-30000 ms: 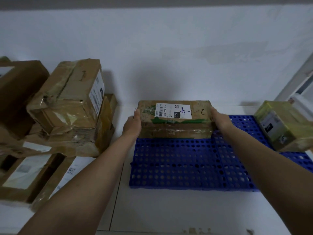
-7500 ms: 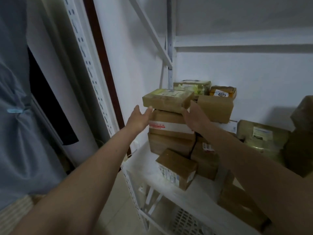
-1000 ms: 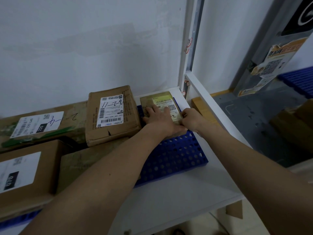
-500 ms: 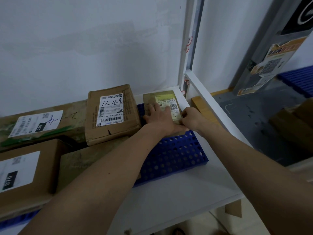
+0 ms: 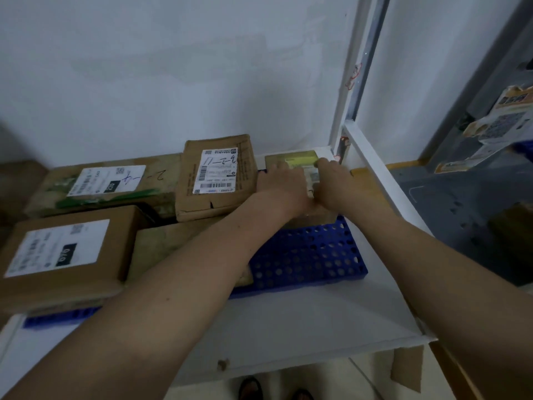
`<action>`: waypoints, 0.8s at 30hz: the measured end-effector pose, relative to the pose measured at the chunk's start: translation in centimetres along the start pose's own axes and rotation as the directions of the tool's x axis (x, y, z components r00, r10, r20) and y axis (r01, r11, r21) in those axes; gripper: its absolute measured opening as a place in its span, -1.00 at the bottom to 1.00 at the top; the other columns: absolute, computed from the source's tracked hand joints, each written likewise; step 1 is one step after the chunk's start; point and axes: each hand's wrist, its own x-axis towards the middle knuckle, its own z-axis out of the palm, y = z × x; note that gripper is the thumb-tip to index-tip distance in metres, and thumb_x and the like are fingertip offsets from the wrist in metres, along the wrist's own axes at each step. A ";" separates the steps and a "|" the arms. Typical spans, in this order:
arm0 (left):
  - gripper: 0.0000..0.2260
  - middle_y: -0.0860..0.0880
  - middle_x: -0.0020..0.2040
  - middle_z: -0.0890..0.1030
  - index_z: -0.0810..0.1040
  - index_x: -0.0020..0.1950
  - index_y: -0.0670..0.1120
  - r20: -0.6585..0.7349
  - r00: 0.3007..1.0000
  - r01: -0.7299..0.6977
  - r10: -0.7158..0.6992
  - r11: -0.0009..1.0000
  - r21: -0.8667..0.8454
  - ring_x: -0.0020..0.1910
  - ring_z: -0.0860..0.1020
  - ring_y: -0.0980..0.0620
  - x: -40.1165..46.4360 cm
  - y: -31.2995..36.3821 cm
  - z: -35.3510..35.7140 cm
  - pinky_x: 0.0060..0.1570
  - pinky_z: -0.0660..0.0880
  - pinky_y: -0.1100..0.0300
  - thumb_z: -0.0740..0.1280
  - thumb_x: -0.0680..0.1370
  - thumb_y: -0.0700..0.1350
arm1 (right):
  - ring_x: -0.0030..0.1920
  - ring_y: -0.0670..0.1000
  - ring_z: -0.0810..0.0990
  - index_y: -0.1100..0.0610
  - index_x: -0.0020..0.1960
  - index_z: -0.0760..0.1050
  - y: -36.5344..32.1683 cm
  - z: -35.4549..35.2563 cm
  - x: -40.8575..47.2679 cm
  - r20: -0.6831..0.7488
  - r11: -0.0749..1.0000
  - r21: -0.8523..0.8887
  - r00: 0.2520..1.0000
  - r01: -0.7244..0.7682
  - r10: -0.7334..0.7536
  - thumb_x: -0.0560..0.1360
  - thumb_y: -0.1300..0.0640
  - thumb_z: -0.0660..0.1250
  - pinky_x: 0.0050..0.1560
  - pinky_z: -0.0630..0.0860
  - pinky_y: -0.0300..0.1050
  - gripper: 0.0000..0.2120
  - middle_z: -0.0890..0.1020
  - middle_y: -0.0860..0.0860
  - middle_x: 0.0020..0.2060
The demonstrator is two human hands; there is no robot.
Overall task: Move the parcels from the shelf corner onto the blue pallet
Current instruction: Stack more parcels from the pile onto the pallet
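Left hand (image 5: 284,184) lies flat on the small parcel (image 5: 291,160) at the blue pallet (image 5: 311,255) corner; right hand (image 5: 333,183) grips its edge.

Single head-worn view, looking forward and down, close over the shelf (image 5: 288,327), wide-angle

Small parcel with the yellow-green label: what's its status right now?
Both hands on small parcel, left hand flat, right hand gripping edge. Parcel down at blue pallet back corner. Nothing blocking.
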 end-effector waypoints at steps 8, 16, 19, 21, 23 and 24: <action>-0.58 -0.13 0.25 0.47 0.38 0.36 -0.09 -0.196 0.951 0.260 -0.239 0.962 0.088 0.22 0.45 -0.11 -8.8 -9.2 -6.2 0.00 0.37 0.10 0.30 0.54 0.02 | 0.33 0.24 0.29 0.21 0.42 0.25 -10.2 -1.3 -2.4 -0.001 0.924 -0.118 0.931 0.362 -0.365 0.54 0.17 0.25 0.30 0.30 0.18 -0.53 0.36 0.20 0.32; -0.60 -0.08 0.24 0.51 0.46 0.27 -0.05 -0.239 0.869 0.463 -0.434 0.883 0.081 0.21 0.48 -0.10 -22.2 -19.4 -7.9 0.03 0.44 0.08 0.36 0.49 0.07 | 0.35 0.27 0.28 0.19 0.39 0.28 -22.8 -0.6 -8.8 0.075 0.794 -0.175 0.812 0.582 -0.578 0.51 0.20 0.25 0.33 0.26 0.22 -0.53 0.37 0.20 0.32; -0.61 -0.09 0.20 0.52 0.47 0.23 -0.05 -0.218 0.820 0.553 -0.529 0.831 0.064 0.17 0.51 -0.12 -28.8 -24.2 -8.3 -0.06 0.42 0.09 0.37 0.48 0.10 | 0.39 0.23 0.26 0.16 0.43 0.23 -28.9 0.7 -12.8 0.091 0.729 -0.172 0.748 0.663 -0.658 0.52 0.22 0.23 0.36 0.27 0.14 -0.50 0.34 0.18 0.37; -0.61 -0.11 0.22 0.51 0.47 0.23 -0.06 -0.224 0.783 0.604 -0.580 0.795 0.054 0.19 0.50 -0.13 -33.5 -27.5 -8.3 0.01 0.44 0.06 0.36 0.49 0.11 | 0.43 0.22 0.20 0.16 0.44 0.21 -33.1 1.6 -15.9 0.113 0.706 -0.160 0.724 0.689 -0.681 0.54 0.18 0.26 0.37 0.25 0.18 -0.50 0.28 0.17 0.42; -0.55 -0.11 0.29 0.49 0.43 0.33 -0.05 -0.224 0.749 0.643 -0.624 0.765 0.017 0.24 0.48 -0.14 -38.0 -30.6 -7.9 0.11 0.46 0.03 0.34 0.50 0.11 | 0.43 0.21 0.21 0.16 0.44 0.23 -37.1 2.5 -19.0 0.115 0.677 -0.160 0.695 0.718 -0.709 0.55 0.14 0.27 0.33 0.27 0.16 -0.50 0.29 0.16 0.41; -0.53 -0.10 0.29 0.49 0.42 0.35 -0.04 -0.220 0.731 0.663 -0.646 0.749 -0.001 0.25 0.48 -0.13 -40.1 -32.0 -7.6 0.10 0.46 0.05 0.34 0.50 0.11 | 0.41 0.21 0.24 0.16 0.43 0.25 -38.9 3.0 -20.4 0.106 0.661 -0.165 0.680 0.732 -0.726 0.55 0.14 0.27 0.31 0.29 0.14 -0.52 0.31 0.16 0.39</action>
